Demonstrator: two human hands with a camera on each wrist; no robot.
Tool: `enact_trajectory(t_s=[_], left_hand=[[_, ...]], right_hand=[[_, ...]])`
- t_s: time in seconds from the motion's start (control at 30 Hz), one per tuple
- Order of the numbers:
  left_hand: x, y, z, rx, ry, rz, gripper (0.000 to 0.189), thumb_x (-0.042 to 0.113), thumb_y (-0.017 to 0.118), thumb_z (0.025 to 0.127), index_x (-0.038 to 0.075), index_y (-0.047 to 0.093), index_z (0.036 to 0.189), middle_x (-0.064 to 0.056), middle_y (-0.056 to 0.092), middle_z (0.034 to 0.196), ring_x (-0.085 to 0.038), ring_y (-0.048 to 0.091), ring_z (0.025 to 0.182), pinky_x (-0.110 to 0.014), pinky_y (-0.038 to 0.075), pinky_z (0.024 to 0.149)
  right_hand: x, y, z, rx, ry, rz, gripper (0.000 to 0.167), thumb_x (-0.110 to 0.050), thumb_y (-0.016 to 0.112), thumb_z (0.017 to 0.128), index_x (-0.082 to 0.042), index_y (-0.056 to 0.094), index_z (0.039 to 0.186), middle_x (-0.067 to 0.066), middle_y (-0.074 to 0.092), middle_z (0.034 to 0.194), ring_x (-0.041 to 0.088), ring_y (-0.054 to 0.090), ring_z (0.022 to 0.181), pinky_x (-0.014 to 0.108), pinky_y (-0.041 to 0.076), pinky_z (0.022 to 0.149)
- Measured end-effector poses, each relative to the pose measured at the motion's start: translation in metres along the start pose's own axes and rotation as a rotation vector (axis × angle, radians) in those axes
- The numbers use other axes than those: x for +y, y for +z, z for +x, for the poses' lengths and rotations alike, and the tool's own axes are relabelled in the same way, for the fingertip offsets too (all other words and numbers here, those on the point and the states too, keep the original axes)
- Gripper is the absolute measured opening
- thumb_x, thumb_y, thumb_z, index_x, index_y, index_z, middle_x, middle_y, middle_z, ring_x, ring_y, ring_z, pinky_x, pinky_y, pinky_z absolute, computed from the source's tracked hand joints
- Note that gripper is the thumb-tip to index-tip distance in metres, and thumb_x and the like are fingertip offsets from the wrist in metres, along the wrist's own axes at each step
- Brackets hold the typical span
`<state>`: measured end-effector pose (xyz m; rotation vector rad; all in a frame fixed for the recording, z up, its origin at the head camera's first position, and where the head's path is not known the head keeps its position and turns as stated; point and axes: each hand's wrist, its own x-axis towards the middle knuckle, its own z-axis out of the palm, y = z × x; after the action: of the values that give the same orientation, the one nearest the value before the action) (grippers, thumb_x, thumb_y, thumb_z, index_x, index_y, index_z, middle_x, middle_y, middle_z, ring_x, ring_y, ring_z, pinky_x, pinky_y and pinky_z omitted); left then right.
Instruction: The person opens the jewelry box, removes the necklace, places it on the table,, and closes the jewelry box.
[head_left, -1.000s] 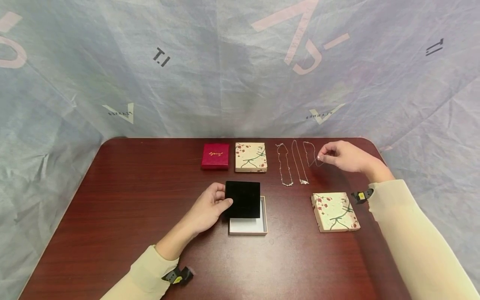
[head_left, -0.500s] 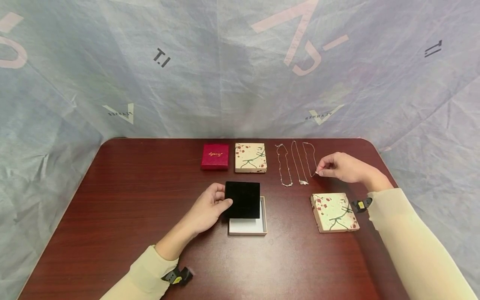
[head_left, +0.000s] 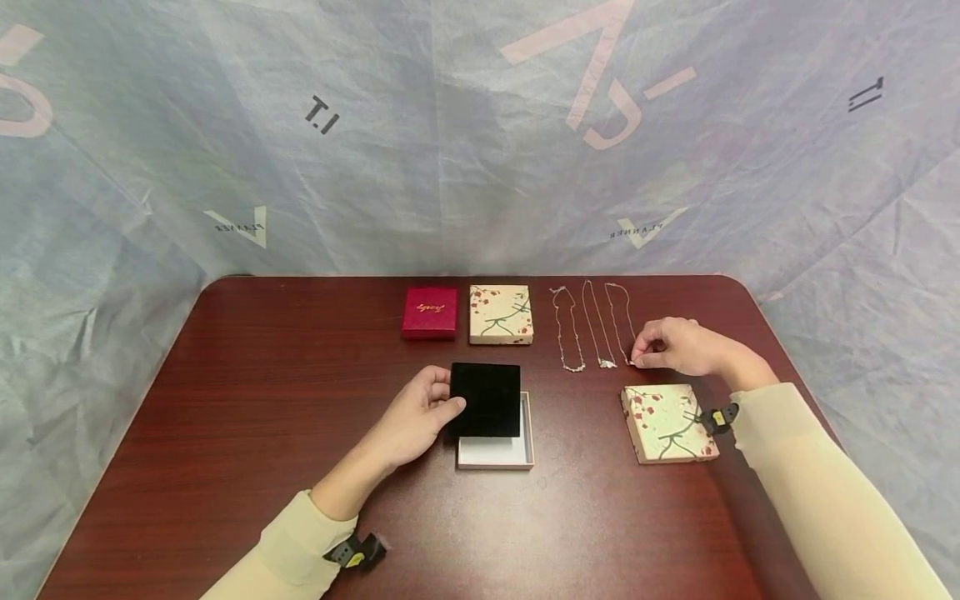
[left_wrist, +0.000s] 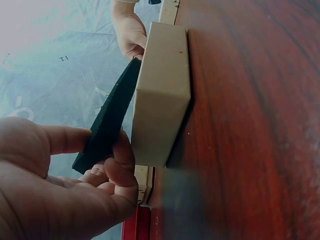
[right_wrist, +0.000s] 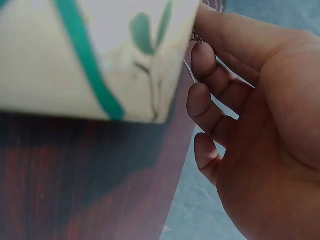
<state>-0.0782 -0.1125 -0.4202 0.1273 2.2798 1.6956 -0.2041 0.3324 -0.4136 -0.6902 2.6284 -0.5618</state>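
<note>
My left hand (head_left: 416, 419) pinches a square black jewelry-box pad (head_left: 487, 400) between thumb and fingers. The pad (left_wrist: 111, 112) is tilted at the rim of a cream box base (left_wrist: 164, 75) in the left wrist view. White lining (head_left: 491, 452) shows inside that base, whose far part lies hidden behind the pad. At the right, my right hand (head_left: 681, 346) pinches the near end of a thin silver necklace (head_left: 613, 312), its chain stretched away across the table. Small metal links (right_wrist: 197, 38) show between thumb and index finger in the right wrist view.
Two more silver necklaces, a beaded one (head_left: 573, 367) and one with a pendant (head_left: 607, 363), lie alongside. A floral box lid (head_left: 670, 423) sits below my right hand. Behind the pad stand a red box (head_left: 430, 313) and a closed floral box (head_left: 501, 315).
My right hand has come down toward me with the necklace's near end, drawing its chain from crossed and bunched into a long, narrow loop. The left hand and pad have stayed put.
</note>
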Motion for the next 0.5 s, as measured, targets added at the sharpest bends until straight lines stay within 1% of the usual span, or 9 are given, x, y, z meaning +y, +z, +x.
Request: enact_trajectory(t_s=[0.1, 0.33, 0.5], left_hand=[[-0.001, 0.0004, 0.0004, 0.004, -0.003, 0.005, 0.037, 0.008, 0.066, 0.102, -0.006, 0.053, 0.133, -0.024, 0.068, 0.126, -0.036, 0.066, 0.117, -0.056, 0.049, 0.107], [-0.0028, 0.0012, 0.0021, 0.011, -0.009, 0.008, 0.038, 0.007, 0.066, 0.102, -0.006, 0.052, 0.134, -0.027, 0.066, 0.128, -0.038, 0.064, 0.12, -0.057, 0.047, 0.108], [-0.0034, 0.0016, 0.0027, 0.017, -0.014, 0.007, 0.038, 0.007, 0.066, 0.102, -0.006, 0.052, 0.134, -0.026, 0.067, 0.128, -0.037, 0.064, 0.12, -0.057, 0.047, 0.109]], right_hand=[[0.0002, 0.0015, 0.0002, -0.009, -0.002, 0.013, 0.009, -0.022, 0.08, 0.097, -0.026, 0.077, 0.089, -0.011, 0.066, 0.091, 0.015, 0.059, 0.086, 0.084, 0.021, 0.101], [0.0025, 0.0019, 0.001, -0.032, 0.001, 0.007, 0.01, -0.021, 0.079, 0.097, -0.026, 0.077, 0.09, -0.012, 0.067, 0.086, 0.014, 0.059, 0.082, 0.085, 0.019, 0.101], [0.0029, 0.0016, 0.0024, -0.052, 0.013, 0.022, 0.009, -0.02, 0.078, 0.098, -0.025, 0.077, 0.09, -0.011, 0.068, 0.082, 0.014, 0.059, 0.079, 0.086, 0.015, 0.103]])
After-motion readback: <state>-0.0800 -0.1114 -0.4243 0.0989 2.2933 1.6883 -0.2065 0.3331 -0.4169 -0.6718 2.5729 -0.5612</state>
